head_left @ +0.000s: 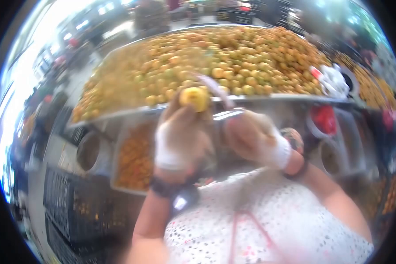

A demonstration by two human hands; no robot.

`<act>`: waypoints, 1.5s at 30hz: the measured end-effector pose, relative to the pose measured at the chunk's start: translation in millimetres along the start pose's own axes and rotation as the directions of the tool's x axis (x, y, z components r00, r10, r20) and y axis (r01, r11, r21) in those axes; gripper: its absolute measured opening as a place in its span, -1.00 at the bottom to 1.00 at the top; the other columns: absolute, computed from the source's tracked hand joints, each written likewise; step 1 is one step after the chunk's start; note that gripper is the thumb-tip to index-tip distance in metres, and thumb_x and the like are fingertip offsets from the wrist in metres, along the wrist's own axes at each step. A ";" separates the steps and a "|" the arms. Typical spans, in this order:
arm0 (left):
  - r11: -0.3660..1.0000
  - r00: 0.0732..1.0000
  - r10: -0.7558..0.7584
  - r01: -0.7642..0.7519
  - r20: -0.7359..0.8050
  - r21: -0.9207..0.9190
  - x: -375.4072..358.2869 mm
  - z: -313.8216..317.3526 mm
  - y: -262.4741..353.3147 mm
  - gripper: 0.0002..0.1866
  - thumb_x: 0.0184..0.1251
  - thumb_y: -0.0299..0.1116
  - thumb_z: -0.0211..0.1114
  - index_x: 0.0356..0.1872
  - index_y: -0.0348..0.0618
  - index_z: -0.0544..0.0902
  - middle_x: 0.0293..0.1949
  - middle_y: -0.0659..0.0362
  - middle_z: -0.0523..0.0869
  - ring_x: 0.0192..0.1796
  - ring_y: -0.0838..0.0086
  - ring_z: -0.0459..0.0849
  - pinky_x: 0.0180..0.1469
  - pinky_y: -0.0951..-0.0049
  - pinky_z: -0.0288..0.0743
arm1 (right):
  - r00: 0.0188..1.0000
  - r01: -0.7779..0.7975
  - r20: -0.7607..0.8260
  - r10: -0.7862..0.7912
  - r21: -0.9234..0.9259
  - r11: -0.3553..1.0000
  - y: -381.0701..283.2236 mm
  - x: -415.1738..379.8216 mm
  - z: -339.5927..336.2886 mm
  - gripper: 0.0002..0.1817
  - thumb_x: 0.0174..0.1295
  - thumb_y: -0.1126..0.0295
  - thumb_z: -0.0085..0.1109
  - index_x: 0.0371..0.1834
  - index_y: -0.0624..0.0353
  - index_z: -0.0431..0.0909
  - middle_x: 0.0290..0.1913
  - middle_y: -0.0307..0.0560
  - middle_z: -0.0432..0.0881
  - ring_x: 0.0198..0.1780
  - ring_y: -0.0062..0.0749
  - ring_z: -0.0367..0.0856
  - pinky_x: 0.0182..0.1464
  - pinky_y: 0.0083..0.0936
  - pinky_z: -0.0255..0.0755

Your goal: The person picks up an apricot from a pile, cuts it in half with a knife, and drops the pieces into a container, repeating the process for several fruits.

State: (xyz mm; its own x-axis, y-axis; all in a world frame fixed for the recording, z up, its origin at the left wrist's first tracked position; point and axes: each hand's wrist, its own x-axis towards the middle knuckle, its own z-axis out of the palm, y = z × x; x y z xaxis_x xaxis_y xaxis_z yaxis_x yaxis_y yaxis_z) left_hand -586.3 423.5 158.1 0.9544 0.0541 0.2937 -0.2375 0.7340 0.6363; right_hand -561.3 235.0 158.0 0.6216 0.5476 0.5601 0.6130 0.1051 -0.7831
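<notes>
Fruit (194, 97), one small yellow piece, sits pinched in the fingertips of the left hand (177, 141), raised at twelve o'clock, while the right hand (251, 140) is closed around a knife (220, 100) touching it. Risk, as I judge it: the blade could slip off the rounded skin into a left fingertip (both hands are taped, view blurred). One long tray (132, 112) beyond holds heaped fruit past counting; two round bins sit at three o'clock.

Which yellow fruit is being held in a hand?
The yellow fruit pinched in the left hand, lifted off the heaped tray; all the others lie in the pile.
</notes>
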 end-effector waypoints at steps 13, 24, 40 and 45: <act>0.982 0.994 0.016 -0.036 0.109 0.186 15.3 5.6 -11.6 -0.54 0.50 -0.25 0.22 0.31 -0.23 0.45 0.08 -0.02 0.65 0.04 0.37 0.61 0.14 0.33 0.53 | 0.994 -0.048 -0.108 0.014 -0.317 0.947 26.9 -2.1 -4.2 -0.64 0.51 0.11 0.02 -0.18 0.25 0.47 -0.48 0.29 0.57 -0.33 0.28 0.62 -0.39 -0.07 0.42; 0.999 0.996 -0.039 0.040 -0.079 0.016 32.5 19.2 -42.9 -0.55 0.65 -0.04 -0.03 0.18 -0.22 0.53 -0.04 0.06 0.68 -0.05 0.35 0.64 0.06 0.38 0.51 | 0.976 -0.083 -0.217 -0.023 -0.471 0.878 14.2 -6.4 -14.7 -0.74 0.47 0.23 0.06 -0.17 0.25 0.43 -0.55 0.23 0.60 -0.44 0.20 0.65 -0.46 -0.03 0.44; 0.959 1.000 0.027 -0.022 -0.014 0.283 35.2 14.1 -79.3 -0.53 0.62 0.00 0.05 0.03 -0.30 0.56 -0.14 0.05 0.72 -0.14 0.34 0.73 -0.06 0.39 0.65 | 0.961 -0.200 -0.273 0.052 -0.547 0.813 19.1 -20.5 -19.9 -0.81 0.43 0.33 0.07 -0.09 0.24 0.43 -0.54 0.22 0.60 -0.44 0.16 0.66 -0.45 -0.06 0.48; 0.951 0.997 -0.051 0.031 0.059 0.308 24.1 29.7 -53.7 -0.60 0.58 -0.18 0.16 0.15 -0.34 0.55 -0.07 0.14 0.69 -0.02 0.51 0.64 0.09 0.46 0.52 | 0.962 -0.139 -0.271 -0.001 -0.493 0.859 5.4 -19.8 -14.4 -0.85 0.43 0.39 0.06 -0.11 0.26 0.42 -0.49 0.25 0.61 -0.39 0.20 0.66 -0.45 -0.10 0.46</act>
State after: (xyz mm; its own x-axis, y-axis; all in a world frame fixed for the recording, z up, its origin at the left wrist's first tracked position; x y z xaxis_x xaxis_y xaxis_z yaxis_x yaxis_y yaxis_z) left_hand -556.0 365.2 152.2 0.9530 -0.0235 0.3020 -0.2522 0.4908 0.8340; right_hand -563.3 212.8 146.5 0.7304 0.3017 0.6129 0.6808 -0.3946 -0.6171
